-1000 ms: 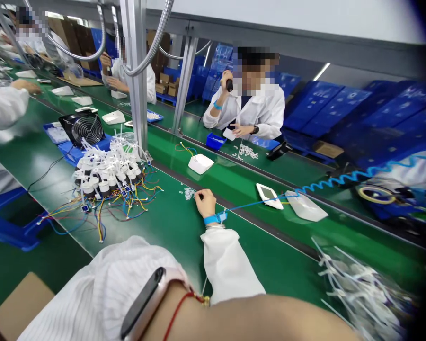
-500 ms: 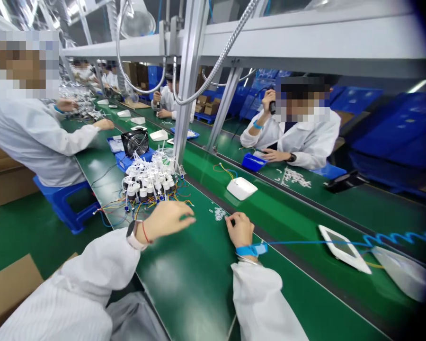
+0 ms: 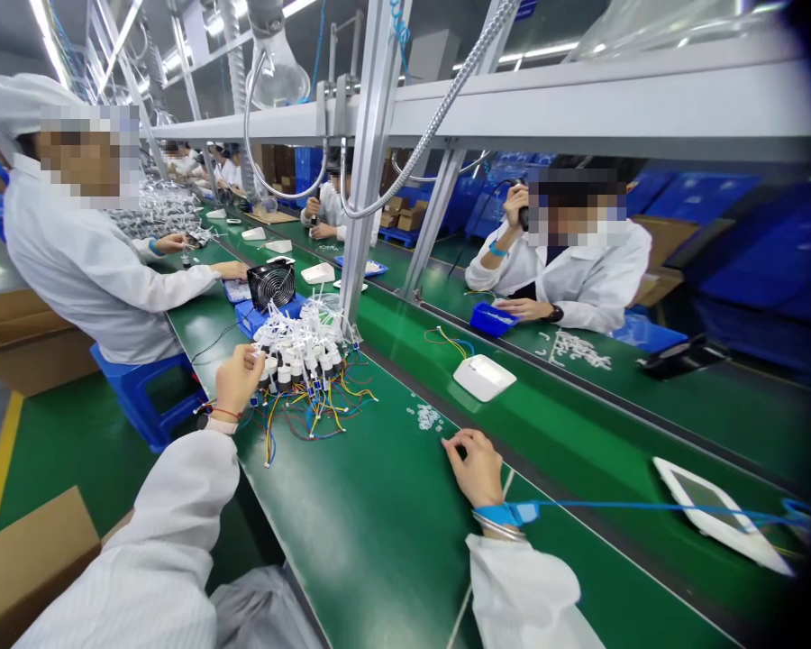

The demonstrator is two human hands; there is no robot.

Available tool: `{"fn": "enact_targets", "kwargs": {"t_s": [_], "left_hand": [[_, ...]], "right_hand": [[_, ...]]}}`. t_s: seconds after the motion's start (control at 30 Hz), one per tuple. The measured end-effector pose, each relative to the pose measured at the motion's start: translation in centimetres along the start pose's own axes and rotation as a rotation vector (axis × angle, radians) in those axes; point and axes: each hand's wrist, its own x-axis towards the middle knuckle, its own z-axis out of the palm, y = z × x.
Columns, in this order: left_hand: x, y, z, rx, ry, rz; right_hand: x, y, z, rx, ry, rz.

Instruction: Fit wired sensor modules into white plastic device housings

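Observation:
My left hand (image 3: 239, 380) hovers at the near edge of a heap of white plastic parts with coloured wires (image 3: 304, 379) and is nearest to those wires. Its curled fingers hide whether it holds anything. My right hand (image 3: 477, 469) rests on the green bench mat (image 3: 358, 505), just beyond a small scatter of white pieces (image 3: 427, 416). A blue wrist strap (image 3: 498, 514) circles that wrist, with a blue cord trailing right. No held object shows in its curled fingers.
A white housing (image 3: 483, 377) and a white-framed panel (image 3: 713, 514) lie right of my right hand. Behind the heap stands a black fan (image 3: 270, 285) on a blue tray. Co-workers in white coats (image 3: 87, 234) (image 3: 568, 270) sit along the benches, and a metal post (image 3: 363, 162) rises beyond.
My left hand has moved left from above the mat to the wire heap. My right hand has shifted only slightly. The view has tilted up, showing more of the room.

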Motion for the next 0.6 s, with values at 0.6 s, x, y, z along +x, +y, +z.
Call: {"fn": "enact_targets", "kwargs": {"t_s": [0.6], "left_hand": [[6.3, 0.2, -2.3, -0.445, -0.456, 0.073]], "right_hand": [[-0.4, 0.2, -1.1, 0.144, -0.088, -0.016]]}}
